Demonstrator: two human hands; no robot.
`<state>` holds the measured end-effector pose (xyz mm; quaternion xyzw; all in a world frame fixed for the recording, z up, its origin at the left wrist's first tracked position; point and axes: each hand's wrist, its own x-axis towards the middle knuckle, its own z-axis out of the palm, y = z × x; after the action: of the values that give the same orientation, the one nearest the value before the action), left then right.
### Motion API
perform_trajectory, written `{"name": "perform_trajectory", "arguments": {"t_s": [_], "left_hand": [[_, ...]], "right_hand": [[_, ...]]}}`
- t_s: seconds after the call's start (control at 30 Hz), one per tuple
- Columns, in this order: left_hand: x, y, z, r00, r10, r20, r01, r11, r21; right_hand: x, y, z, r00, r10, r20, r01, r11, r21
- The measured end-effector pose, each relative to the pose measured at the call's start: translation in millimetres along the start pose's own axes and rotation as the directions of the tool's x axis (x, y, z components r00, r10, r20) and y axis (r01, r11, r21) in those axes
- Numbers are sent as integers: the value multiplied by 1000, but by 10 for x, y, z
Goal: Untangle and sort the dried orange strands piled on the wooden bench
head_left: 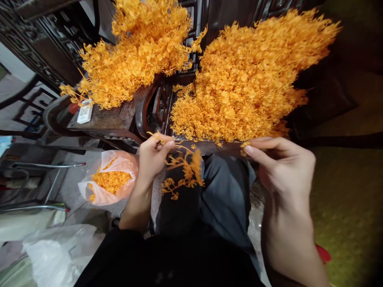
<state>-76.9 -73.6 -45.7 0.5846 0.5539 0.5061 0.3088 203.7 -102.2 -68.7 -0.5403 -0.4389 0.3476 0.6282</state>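
Pinched between the thumb and fingers of my left hand [154, 153] is an orange artificial flower sprig [188, 165], its thin branches hanging over my lap. My right hand [278, 161] is closed, thumb against fingers, on a small orange floret [244, 148] at the front edge of the seat. Just beyond my hands, a large heap of orange artificial flowers [245, 75] covers the dark wooden seat. A second bunch of the same orange sprigs [137, 56] lies to the left, across the chair arm and a small wooden table.
On the floor to the left stands a translucent plastic bag [89, 185] with loose orange florets inside. A white card or box [85, 111] lies on the wooden table [110, 119]. Metal frame legs [52, 187] and white plastic bags [56, 255] are at the lower left.
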Motion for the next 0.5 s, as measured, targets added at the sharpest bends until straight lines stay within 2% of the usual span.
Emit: {"name": "perform_trajectory", "arguments": {"t_s": [0.07,0.1,0.2,0.37,0.43,0.5], "left_hand": [[2,2,16,988,-106,116,123,980,-153],[-2,13,43,978,-143,153,173,962,-211],[-7,56,122,955,-209,212,267,916,-300],[38,98,127,946,-232,228,306,871,-384],[67,111,110,950,-219,224,296,863,-410],[103,125,98,951,-209,228,292,854,-431]], "right_hand": [[111,-7,79,995,-1,103,2,1000,0],[195,-10,169,985,-35,168,41,998,-38],[579,31,570,934,-197,299,266,941,-211],[1396,309,1245,886,-281,368,438,767,-469],[1581,384,1385,865,-275,419,473,724,-502],[1582,384,1405,841,-284,462,504,723,-473]]}}
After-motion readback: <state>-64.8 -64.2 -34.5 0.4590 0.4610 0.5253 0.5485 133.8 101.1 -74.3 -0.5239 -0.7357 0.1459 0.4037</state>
